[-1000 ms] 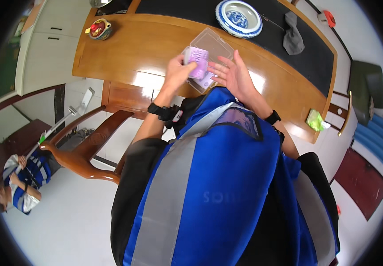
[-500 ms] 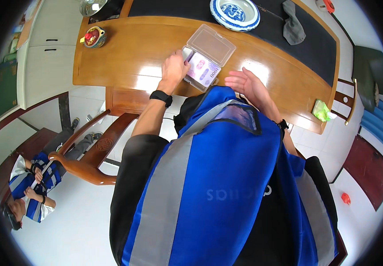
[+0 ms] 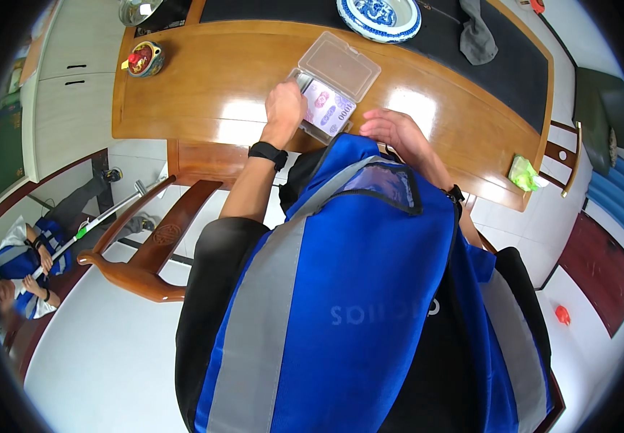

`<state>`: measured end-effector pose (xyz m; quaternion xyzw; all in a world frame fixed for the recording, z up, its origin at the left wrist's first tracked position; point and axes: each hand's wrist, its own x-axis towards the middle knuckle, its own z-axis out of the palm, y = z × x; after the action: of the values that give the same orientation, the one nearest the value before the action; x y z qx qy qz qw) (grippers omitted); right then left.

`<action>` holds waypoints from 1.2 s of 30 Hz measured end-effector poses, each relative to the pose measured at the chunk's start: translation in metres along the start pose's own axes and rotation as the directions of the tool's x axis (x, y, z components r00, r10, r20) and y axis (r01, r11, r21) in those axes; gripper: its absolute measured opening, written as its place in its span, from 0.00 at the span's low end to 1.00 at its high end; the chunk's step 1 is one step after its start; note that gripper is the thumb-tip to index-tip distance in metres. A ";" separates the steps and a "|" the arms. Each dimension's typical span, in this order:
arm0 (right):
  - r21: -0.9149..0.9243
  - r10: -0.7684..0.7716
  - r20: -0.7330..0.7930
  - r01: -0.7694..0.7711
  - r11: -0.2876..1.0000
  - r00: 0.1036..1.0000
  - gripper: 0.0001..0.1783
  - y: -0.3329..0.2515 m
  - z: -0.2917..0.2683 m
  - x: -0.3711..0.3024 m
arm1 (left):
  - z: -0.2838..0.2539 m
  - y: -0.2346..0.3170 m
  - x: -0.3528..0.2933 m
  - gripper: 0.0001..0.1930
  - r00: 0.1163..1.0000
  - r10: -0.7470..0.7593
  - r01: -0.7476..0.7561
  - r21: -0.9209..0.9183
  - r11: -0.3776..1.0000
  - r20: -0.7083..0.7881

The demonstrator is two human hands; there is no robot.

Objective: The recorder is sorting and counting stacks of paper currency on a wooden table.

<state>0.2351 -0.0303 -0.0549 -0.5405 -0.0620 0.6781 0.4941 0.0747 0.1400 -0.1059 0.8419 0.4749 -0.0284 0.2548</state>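
Observation:
On the table lies a clear plastic box (image 3: pixel 318 133) with its lid (image 3: pixel 339 66) folded back. Inside is a stack of purple-and-white printed paper notes (image 3: pixel 327 107). My left hand (image 3: pixel 285 110) is closed at the box's left end, against the stack's edge. Its fingertips are hidden, so what they pinch does not show. To the right of the box, my right hand (image 3: pixel 396 131) is held just off it, fingers stretched out and nothing in them. I wear a blue vest with grey bands, which hides the table edge below the box.
A colourful small pot (image 3: pixel 146 59) stands at the table's far left. Toward the back are a blue-and-white bowl (image 3: pixel 379 18) and a grey cloth (image 3: pixel 477 43); a green packet (image 3: pixel 523 174) lies at the right corner. A wooden chair (image 3: pixel 128 270) is at left, beyond it a person (image 3: pixel 27 263) with a pole.
My left hand has curled further over the box's left end. My right hand has come slightly nearer the box. The person at left has shifted, and more of the pole shows.

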 end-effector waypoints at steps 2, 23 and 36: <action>-0.007 0.003 -0.019 -0.003 1.000 1.000 0.16 0.000 0.001 -0.001 | -0.003 0.000 0.001 0.16 1.000 0.006 -0.006 0.010 1.000 0.024; 0.048 0.005 -0.063 -0.002 0.999 0.998 0.14 0.003 -0.006 0.004 | -0.011 -0.016 -0.006 0.15 0.986 0.038 -0.048 -0.056 0.997 -0.160; 0.024 -0.032 -0.069 0.034 0.999 0.997 0.14 0.001 -0.007 0.007 | 0.022 -0.004 0.009 0.12 0.993 0.032 -0.011 0.174 0.985 -0.118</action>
<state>0.2404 -0.0293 -0.0630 -0.5562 -0.0453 0.6515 0.5139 0.0801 0.1388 -0.1292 0.8660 0.4761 -0.0161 0.1522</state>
